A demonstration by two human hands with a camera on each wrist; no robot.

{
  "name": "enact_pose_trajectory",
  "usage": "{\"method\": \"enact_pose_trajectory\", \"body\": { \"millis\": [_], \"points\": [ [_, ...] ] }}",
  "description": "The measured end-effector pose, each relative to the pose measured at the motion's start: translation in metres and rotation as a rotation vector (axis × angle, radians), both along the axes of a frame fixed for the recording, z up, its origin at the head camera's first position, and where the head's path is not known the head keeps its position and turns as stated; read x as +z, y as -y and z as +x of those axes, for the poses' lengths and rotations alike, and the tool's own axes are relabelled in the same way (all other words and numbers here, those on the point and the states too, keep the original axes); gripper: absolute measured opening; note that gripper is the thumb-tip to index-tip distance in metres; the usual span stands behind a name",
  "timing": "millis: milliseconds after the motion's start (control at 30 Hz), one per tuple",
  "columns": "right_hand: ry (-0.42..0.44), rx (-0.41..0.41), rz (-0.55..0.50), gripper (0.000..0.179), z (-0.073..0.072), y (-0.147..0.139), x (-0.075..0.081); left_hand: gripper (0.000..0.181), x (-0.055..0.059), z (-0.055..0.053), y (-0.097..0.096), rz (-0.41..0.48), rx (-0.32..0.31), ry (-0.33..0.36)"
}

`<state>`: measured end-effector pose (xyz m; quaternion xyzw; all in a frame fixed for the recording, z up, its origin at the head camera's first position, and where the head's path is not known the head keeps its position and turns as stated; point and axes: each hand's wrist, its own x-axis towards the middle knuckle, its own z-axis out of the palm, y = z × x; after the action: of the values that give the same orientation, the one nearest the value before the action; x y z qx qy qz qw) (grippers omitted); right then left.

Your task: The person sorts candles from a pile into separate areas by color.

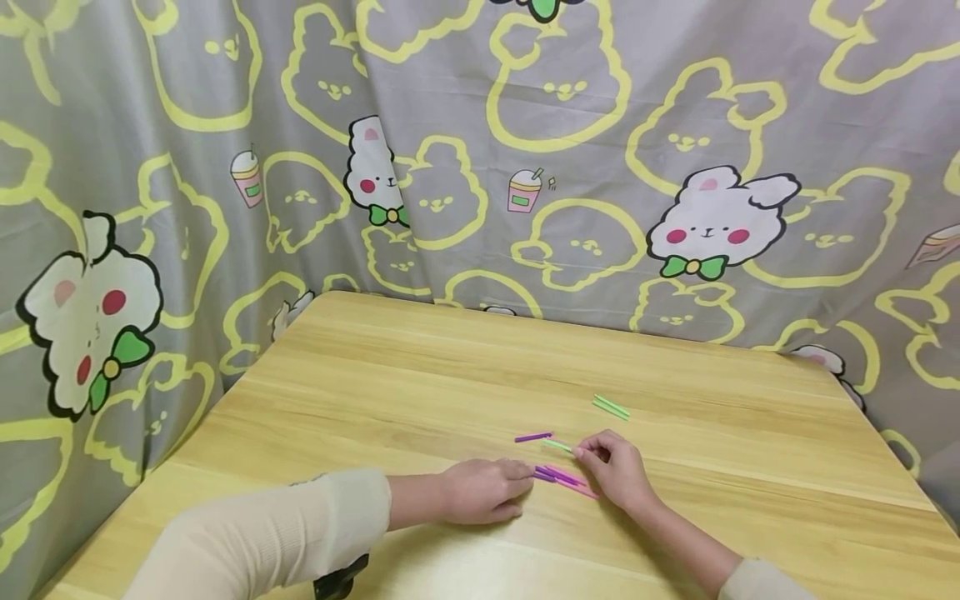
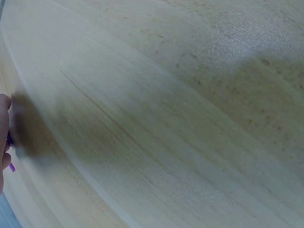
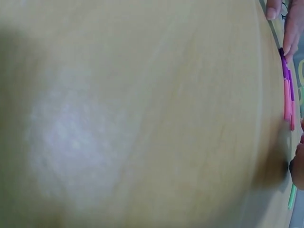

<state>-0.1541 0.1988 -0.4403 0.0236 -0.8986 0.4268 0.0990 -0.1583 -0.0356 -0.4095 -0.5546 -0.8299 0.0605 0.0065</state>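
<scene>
In the head view, my right hand pinches the right end of a short thin green stick between thumb and fingertips. My left hand lies low over the table, its extended fingertips at the left end of a small bunch of purple sticks and pink sticks. The right wrist view shows purple sticks at the left hand's fingertips, with pink sticks in line below. Only a sliver of the left hand enters the left wrist view.
A lone purple stick lies just beyond the bunch. Farther back are two green sticks side by side. The wooden table reaches a patterned curtain at the back and left. A black object shows under the left sleeve.
</scene>
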Motion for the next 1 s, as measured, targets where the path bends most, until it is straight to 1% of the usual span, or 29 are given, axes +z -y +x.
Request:
{"method": "enact_pose_trajectory", "body": {
  "millis": [100, 200, 433, 633, 800, 900, 1000],
  "points": [
    [-0.039, 0.000, 0.002, 0.007, 0.000, -0.002, 0.001, 0.044, -0.001, 0.000, 0.001, 0.004, -0.004, -0.006],
    [-0.055, 0.005, -0.004, 0.007, -0.002, -0.004, 0.002, 0.044, -0.002, 0.000, 0.001, 0.007, -0.006, -0.009],
    [-0.046, -0.002, 0.015, 0.006, -0.007, -0.011, 0.005, 0.044, -0.003, 0.000, 0.000, 0.013, -0.008, 0.001],
    [-0.038, -0.007, 0.032, 0.009, -0.011, -0.016, 0.011, 0.045, -0.002, 0.000, -0.001, 0.021, -0.013, 0.001],
    [-0.026, -0.037, 0.033, 0.010, -0.017, -0.021, 0.018, 0.045, -0.002, 0.000, -0.001, 0.020, -0.001, 0.008],
    [-0.011, -0.058, 0.016, 0.011, -0.021, -0.024, 0.023, 0.045, -0.002, 0.000, -0.002, 0.012, 0.011, 0.013],
    [-0.017, -0.077, -0.004, 0.013, -0.025, -0.028, 0.027, 0.046, -0.002, 0.000, -0.002, 0.005, 0.015, 0.009]
  ]
}}
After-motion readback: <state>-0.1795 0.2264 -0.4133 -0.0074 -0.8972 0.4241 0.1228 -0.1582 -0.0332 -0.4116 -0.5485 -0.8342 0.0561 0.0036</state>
